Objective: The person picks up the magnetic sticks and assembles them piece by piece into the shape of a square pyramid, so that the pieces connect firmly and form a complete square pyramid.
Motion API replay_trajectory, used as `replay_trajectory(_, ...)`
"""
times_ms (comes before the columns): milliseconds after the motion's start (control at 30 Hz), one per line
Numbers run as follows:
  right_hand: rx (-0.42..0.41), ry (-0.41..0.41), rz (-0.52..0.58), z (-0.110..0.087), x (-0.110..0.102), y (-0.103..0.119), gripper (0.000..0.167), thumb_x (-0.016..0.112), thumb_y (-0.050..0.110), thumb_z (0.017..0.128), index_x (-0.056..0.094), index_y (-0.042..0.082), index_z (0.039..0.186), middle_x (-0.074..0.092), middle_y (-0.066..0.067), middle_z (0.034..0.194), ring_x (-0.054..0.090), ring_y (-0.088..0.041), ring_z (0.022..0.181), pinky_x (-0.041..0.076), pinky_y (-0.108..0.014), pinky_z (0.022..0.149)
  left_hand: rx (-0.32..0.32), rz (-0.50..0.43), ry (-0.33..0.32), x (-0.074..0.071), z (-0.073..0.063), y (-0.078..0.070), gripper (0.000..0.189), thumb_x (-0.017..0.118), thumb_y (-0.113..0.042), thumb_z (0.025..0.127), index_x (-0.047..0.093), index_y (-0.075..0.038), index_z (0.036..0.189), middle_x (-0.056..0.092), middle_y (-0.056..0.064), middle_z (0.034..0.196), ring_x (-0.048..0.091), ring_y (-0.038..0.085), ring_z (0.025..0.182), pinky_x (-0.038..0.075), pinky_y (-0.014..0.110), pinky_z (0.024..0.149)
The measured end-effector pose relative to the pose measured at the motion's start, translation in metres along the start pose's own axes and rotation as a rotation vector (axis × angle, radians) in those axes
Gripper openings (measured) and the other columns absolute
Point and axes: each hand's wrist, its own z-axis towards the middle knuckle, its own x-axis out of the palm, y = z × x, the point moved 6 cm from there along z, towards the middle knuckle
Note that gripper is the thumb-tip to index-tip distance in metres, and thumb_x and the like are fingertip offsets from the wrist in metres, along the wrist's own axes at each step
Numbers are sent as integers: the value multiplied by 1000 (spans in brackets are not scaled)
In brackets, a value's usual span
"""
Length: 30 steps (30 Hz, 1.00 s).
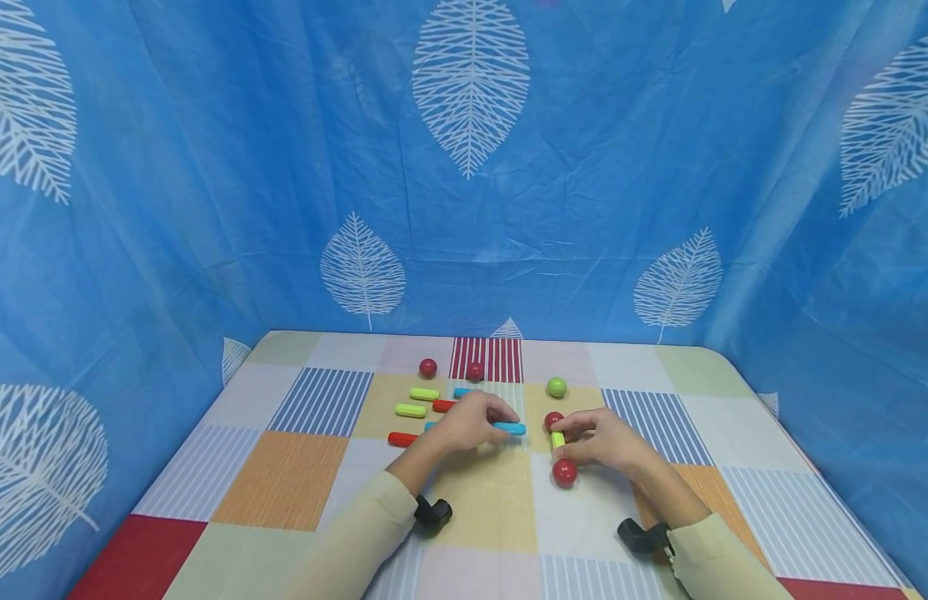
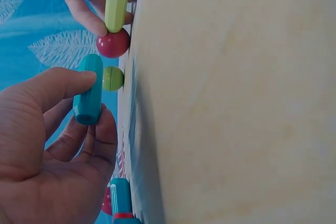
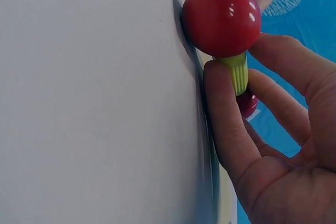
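Note:
My left hand (image 1: 470, 422) pinches a blue stick (image 1: 511, 429) between thumb and fingers just above the cloth. In the left wrist view that blue stick (image 2: 89, 90) is short, thick and faceted. To the right, my right hand (image 1: 602, 440) holds a yellow-green stick (image 1: 557, 439) between two red balls. The far red ball (image 1: 553, 421) and the near red ball (image 1: 565, 473) sit at its two ends. The right wrist view has the near red ball (image 3: 221, 18) against the ribbed yellow-green stick (image 3: 239, 73), with my fingers around it.
Behind my hands are a green ball (image 1: 557, 387) and two red balls (image 1: 428, 368). Left of my left hand lie yellow-green sticks (image 1: 411, 411), red sticks (image 1: 402, 439) and blue sticks (image 1: 462, 392). A patchwork cloth (image 1: 269, 479) covers the table; a blue curtain (image 1: 554, 217) surrounds it.

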Motion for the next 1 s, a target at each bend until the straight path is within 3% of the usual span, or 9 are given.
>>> replay_trajectory(667, 36, -23, 25, 0, -2, -2, 41, 91, 24, 77, 78, 16, 116, 70, -6, 112, 61, -24, 103, 57, -32, 79, -2, 91, -48, 16, 27, -8, 18, 76, -13, 92, 80, -17, 110, 77, -6, 107, 68, 10, 102, 56, 27, 93)
replay_trajectory(1000, 4, -30, 43, 0, 0, -2, 41, 90, 21, 78, 78, 11, 115, 70, -9, 108, 61, -22, 97, 56, -30, 75, 6, 117, -55, 20, 33, -9, 16, 75, -12, 93, 80, -14, 108, 78, -4, 104, 69, 9, 100, 56, 25, 91)
